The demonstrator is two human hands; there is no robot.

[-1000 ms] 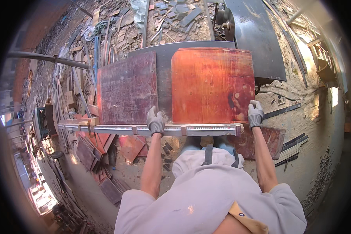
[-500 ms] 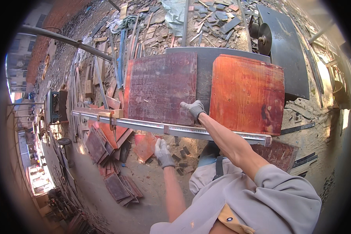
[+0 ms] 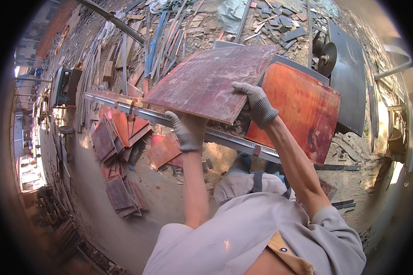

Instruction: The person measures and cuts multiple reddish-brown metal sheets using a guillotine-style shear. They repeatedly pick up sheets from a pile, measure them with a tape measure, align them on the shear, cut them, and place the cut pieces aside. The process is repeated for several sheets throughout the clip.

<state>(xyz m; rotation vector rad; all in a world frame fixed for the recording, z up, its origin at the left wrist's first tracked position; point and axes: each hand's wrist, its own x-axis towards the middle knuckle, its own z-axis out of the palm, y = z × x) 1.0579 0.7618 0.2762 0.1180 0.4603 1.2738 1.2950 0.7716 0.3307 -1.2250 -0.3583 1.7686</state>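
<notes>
A worn dark-red plywood panel (image 3: 206,78) is tilted up off the saw table, its near edge over the metal rail with a measuring scale (image 3: 229,140). My gloved left hand (image 3: 188,130) grips the panel's near edge, thumb outside and fingers hidden underneath. At the panel's right edge, my gloved right hand (image 3: 256,103) is closed, thumb on top and fingers below. To its right an orange-red plywood panel (image 3: 300,107) lies flat on the dark table. A wooden block (image 3: 119,97) sits clamped on the rail's left part.
A round saw blade (image 3: 326,59) stands beside a dark metal plate (image 3: 348,78) at the right. Stacked panel pieces (image 3: 119,133) lie on the ground to the left. Scrap wood (image 3: 280,23) and long strips (image 3: 156,43) cover the ground beyond the table. A metal pole (image 3: 114,20) slants across the upper left.
My left hand has risen from below the rail to the dark-red panel's near edge. My right hand has shifted to its right edge, and the panel has gone from flat to tilted.
</notes>
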